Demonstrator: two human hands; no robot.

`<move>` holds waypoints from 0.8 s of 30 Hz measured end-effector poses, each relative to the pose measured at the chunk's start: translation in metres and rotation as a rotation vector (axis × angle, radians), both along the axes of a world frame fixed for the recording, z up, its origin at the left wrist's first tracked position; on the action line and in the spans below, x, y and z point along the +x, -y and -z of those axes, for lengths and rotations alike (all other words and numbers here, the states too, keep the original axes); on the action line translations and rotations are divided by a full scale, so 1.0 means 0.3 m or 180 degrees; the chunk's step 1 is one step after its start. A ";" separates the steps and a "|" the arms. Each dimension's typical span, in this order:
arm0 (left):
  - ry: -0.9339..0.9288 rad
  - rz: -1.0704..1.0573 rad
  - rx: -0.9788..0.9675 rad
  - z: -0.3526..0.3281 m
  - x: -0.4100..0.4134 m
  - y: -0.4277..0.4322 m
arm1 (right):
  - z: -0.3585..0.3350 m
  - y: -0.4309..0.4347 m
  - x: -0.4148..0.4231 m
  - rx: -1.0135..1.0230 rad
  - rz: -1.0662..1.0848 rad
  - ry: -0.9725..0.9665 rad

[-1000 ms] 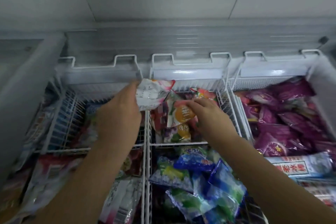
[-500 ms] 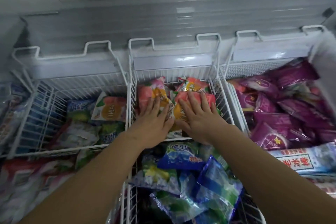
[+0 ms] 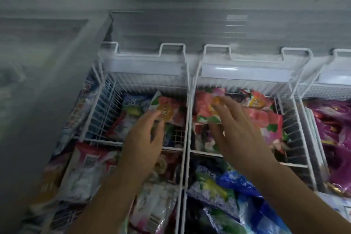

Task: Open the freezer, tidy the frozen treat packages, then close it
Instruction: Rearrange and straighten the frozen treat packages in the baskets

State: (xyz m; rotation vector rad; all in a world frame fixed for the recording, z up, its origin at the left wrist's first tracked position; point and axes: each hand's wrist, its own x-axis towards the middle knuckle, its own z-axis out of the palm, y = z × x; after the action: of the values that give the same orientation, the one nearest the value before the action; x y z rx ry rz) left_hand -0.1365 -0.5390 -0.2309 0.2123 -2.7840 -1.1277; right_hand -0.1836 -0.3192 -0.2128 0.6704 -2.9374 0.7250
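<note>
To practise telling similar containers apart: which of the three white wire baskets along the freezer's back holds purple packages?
The right basket, at the picture's edge: purple packages fill it; the middle basket and left basket show pink-and-orange packs.

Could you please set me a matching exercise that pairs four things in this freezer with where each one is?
Things:
1. left hand
2. right hand
3. purple packages
4. blue and green packages

Places:
A. at the far right
B. over the middle wire basket
C. on the near side, in front of the middle wire basket
D. over the left wire basket

Pairs: 1-D; 2-B; 3-A; 4-C
</note>
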 end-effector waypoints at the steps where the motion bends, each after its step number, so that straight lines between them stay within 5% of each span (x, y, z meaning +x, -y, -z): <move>1: 0.0207 -0.0343 -0.0146 0.016 -0.010 0.080 | -0.005 0.075 -0.013 -0.0145 -0.0204 -0.0131; 4: 0.1137 -0.0506 -0.0679 0.098 -0.084 0.240 | 0.053 0.310 -0.080 0.0051 -0.0713 0.0533; 7: 0.2259 -0.0199 -0.1114 0.190 -0.168 0.268 | 0.210 0.495 -0.179 0.0925 -0.0603 0.1472; 11: 0.3522 0.0468 -0.1427 0.298 -0.253 0.246 | 0.407 0.558 -0.243 0.1758 -0.0342 0.1520; 14: 0.3896 -0.0129 -0.1460 0.366 -0.284 0.266 | 0.459 0.564 -0.263 0.1763 -0.0073 0.1516; 20: 0.3308 -0.0543 -0.1082 0.347 -0.297 0.281 | 0.446 0.579 -0.294 0.1708 -0.0011 0.1129; 24: 0.1936 -0.1096 -0.0588 0.288 -0.246 0.275 | 0.420 0.580 -0.284 0.0803 0.0139 0.1432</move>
State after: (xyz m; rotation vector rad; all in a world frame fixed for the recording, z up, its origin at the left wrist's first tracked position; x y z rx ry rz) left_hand -0.2104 -0.6215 -0.3173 1.1321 -3.1354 -0.8122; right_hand -0.2689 -0.4932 -0.3387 0.5088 -3.4866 0.5680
